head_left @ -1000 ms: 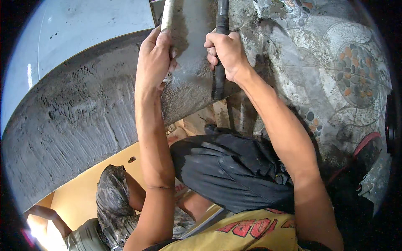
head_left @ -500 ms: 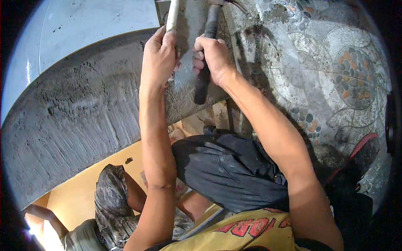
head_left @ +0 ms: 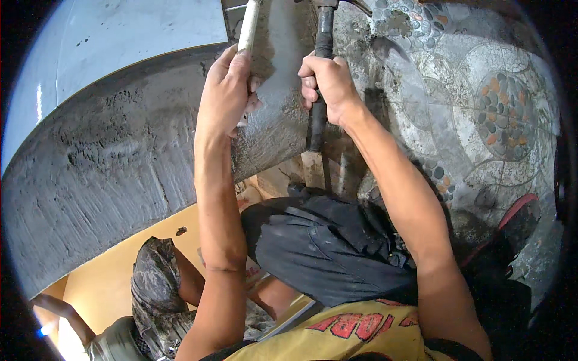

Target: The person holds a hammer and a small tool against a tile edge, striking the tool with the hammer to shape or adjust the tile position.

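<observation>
My left hand point(head_left: 227, 90) is closed round a pale, whitish rod point(head_left: 248, 29) that runs up out of the picture. Its far end is cut off by the frame, and I cannot make out its material. To the right, my right hand point(head_left: 328, 87) grips the dark, wrapped handle of a claw hammer point(head_left: 324, 42). The curved claw shows at the top edge and points right; the rest of the head is partly cut off. Beneath both hands lies a wet grey mortar surface point(head_left: 277, 120), smoother between them and rougher toward the left.
Large bluish-grey tiles point(head_left: 138, 30) with a curved edge border the mortar at the upper left. A pebble-patterned floor point(head_left: 445, 108) spreads on the right. Another person's patterned trouser leg point(head_left: 155, 271) shows at lower left, beside a yellowish board point(head_left: 114, 259). A dark shoe with red trim point(head_left: 519, 210) stands far right.
My right hand has shifted to the right with the hammer, bringing more of its head into view. My left hand, still on the rod, has moved slightly left and nearer me.
</observation>
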`<action>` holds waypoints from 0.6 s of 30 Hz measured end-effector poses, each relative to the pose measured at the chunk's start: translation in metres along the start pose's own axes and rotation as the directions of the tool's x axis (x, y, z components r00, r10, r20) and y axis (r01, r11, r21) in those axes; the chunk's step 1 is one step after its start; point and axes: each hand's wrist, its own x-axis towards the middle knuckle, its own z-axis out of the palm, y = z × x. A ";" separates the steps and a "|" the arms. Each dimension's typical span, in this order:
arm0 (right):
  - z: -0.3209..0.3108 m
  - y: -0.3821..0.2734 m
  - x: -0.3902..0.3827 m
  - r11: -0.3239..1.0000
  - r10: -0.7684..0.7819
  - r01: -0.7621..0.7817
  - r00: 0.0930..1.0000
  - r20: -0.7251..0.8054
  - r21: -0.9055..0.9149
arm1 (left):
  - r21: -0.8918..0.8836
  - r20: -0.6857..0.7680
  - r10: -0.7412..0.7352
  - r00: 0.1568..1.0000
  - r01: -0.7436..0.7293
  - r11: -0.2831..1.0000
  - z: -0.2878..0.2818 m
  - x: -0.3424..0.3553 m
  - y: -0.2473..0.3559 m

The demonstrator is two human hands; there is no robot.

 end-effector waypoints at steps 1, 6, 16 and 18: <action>-0.001 -0.001 0.000 1.000 -0.015 0.015 1.000 0.006 -0.002 | 0.000 0.001 0.002 1.000 -0.002 1.000 -0.001 -0.001 0.001; -0.007 -0.003 0.001 0.999 -0.038 0.039 0.999 -0.021 0.020 | 0.065 -0.016 0.029 0.999 -0.028 0.997 0.001 0.001 -0.003; -0.002 -0.002 -0.002 0.996 -0.065 0.067 0.997 -0.052 0.052 | 0.041 -0.005 0.037 0.999 -0.037 0.998 0.002 -0.004 -0.002; 0.005 0.006 0.002 0.993 -0.074 0.082 0.993 -0.089 0.088 | 0.075 -0.041 0.069 0.997 -0.066 0.995 0.005 -0.003 -0.004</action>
